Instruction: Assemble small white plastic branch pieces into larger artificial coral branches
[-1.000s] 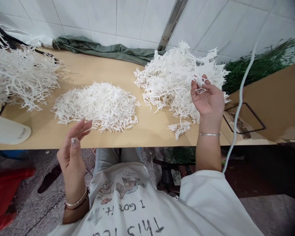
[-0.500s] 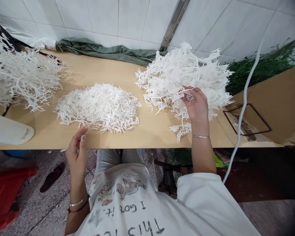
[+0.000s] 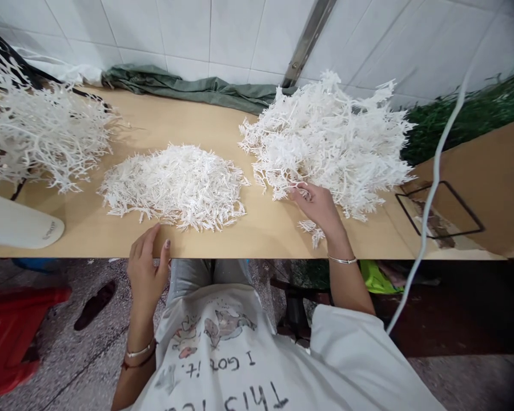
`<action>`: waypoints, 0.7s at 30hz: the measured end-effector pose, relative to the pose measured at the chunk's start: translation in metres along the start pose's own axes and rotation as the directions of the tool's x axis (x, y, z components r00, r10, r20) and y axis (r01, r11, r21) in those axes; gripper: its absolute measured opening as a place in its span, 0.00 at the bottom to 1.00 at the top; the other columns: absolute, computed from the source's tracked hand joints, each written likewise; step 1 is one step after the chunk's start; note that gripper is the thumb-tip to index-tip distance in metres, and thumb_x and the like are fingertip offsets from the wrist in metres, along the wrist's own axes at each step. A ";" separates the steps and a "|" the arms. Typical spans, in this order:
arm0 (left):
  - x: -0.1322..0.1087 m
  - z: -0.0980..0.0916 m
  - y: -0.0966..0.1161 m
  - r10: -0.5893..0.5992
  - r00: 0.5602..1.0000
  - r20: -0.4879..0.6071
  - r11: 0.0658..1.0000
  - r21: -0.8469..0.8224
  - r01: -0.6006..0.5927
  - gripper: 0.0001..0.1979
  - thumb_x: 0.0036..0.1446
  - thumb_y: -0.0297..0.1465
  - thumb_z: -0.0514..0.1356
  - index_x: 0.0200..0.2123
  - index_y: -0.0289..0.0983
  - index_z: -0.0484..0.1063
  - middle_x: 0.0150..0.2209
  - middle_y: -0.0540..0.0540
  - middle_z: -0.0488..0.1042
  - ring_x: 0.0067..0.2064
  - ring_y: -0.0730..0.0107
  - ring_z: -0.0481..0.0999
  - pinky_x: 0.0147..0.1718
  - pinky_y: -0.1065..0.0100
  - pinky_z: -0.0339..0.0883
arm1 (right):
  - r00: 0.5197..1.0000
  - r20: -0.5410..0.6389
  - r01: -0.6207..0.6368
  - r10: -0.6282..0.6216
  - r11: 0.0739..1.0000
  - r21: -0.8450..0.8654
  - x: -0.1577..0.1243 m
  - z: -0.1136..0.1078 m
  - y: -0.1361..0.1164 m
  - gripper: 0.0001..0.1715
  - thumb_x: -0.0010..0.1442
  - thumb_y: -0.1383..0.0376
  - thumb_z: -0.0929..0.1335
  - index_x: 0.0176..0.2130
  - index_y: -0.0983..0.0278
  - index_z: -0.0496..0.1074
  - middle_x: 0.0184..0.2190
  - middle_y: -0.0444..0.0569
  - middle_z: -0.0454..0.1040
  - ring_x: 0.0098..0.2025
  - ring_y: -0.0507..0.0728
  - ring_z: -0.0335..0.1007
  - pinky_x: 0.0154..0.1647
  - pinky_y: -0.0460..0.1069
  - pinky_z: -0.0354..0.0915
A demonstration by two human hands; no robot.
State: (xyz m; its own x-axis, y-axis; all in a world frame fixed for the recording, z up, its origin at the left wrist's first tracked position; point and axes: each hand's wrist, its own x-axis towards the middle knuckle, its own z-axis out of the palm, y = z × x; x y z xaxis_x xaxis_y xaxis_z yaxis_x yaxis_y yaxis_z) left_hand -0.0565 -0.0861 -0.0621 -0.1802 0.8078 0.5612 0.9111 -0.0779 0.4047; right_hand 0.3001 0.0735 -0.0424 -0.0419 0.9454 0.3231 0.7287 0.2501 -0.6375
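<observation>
My right hand (image 3: 319, 210) is at the front of a tall heap of white branching plastic sprigs (image 3: 338, 137), its fingers pinched on a white sprig whose pale stem shows at the fingertips. A few small white bits (image 3: 312, 228) lie just below that hand. My left hand (image 3: 148, 260) rests at the table's front edge, thumb and fingers apart, holding nothing. Beyond its fingertips spreads a lower pile of short white sprigs (image 3: 177, 185), which it does not clearly touch.
Larger white branches (image 3: 47, 137) and a white cylinder-like object (image 3: 19, 222) occupy the table's left end. A green cloth (image 3: 188, 88) lies along the tiled wall. At right are a cardboard piece (image 3: 492, 188), a black wire frame (image 3: 439, 211), a hanging white cable (image 3: 439, 165) and green foliage (image 3: 462, 125).
My right hand has come down and left from the middle of the tall heap to its front edge. The left hand has shifted slightly right and lowered onto the table edge.
</observation>
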 end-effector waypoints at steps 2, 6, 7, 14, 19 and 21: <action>-0.001 0.002 0.000 0.024 1.000 -0.010 1.000 0.013 -0.024 0.22 0.62 0.34 0.53 0.59 0.37 0.63 0.55 0.41 0.69 0.57 0.60 0.66 0.58 0.60 0.59 | 0.999 -0.022 0.028 -0.029 0.999 -0.044 -0.005 -0.001 -0.005 0.26 0.59 0.51 0.63 0.40 0.70 0.74 0.36 0.55 0.77 0.25 0.51 0.61 0.29 0.49 0.56; -0.001 0.004 0.000 0.031 0.999 -0.013 0.999 0.025 -0.030 0.23 0.62 0.34 0.53 0.60 0.38 0.63 0.55 0.41 0.68 0.57 0.59 0.66 0.58 0.59 0.59 | 0.998 -0.058 0.006 -0.011 0.996 -0.086 -0.015 -0.003 -0.011 0.25 0.59 0.51 0.63 0.45 0.68 0.74 0.40 0.55 0.76 0.28 0.54 0.68 0.32 0.50 0.61; -0.001 0.004 0.000 0.033 0.999 -0.013 0.999 0.027 -0.032 0.23 0.62 0.34 0.54 0.60 0.38 0.63 0.55 0.40 0.68 0.57 0.59 0.66 0.58 0.59 0.59 | 0.998 -0.064 -0.007 0.002 0.997 -0.076 -0.017 -0.004 -0.012 0.25 0.59 0.52 0.64 0.46 0.67 0.73 0.43 0.54 0.76 0.29 0.54 0.70 0.33 0.50 0.63; -0.003 0.007 -0.001 0.049 0.999 -0.013 0.997 0.059 -0.048 0.24 0.62 0.34 0.54 0.61 0.37 0.62 0.56 0.40 0.68 0.58 0.58 0.65 0.59 0.57 0.57 | 0.972 -0.227 0.035 -0.063 0.992 -0.124 -0.038 -0.012 -0.026 0.29 0.59 0.54 0.65 0.55 0.68 0.66 0.51 0.57 0.71 0.51 0.63 0.69 0.49 0.58 0.66; -0.002 0.009 -0.002 0.067 0.997 -0.029 0.996 0.068 -0.065 0.25 0.61 0.34 0.54 0.61 0.38 0.61 0.56 0.40 0.67 0.59 0.58 0.65 0.59 0.58 0.57 | 0.911 -0.351 0.230 -0.215 0.973 0.001 -0.051 0.005 -0.049 0.18 0.62 0.59 0.63 0.49 0.66 0.68 0.47 0.56 0.72 0.51 0.58 0.68 0.54 0.55 0.64; -0.002 0.009 -0.001 0.065 0.997 -0.036 0.996 0.070 -0.062 0.25 0.61 0.34 0.54 0.61 0.37 0.61 0.57 0.39 0.67 0.59 0.58 0.65 0.59 0.58 0.57 | 0.960 -0.161 0.262 -0.229 0.938 0.225 -0.048 0.023 -0.055 0.20 0.63 0.57 0.62 0.51 0.65 0.66 0.49 0.54 0.71 0.51 0.56 0.68 0.53 0.53 0.66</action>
State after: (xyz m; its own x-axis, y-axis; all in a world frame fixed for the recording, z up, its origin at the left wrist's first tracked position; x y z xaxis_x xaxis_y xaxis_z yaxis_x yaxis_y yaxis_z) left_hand -0.0538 -0.0821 -0.0705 -0.1339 0.7795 0.6120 0.9442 -0.0871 0.3176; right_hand 0.2463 0.0187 -0.0387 -0.0973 0.8166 0.5689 0.5190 0.5294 -0.6711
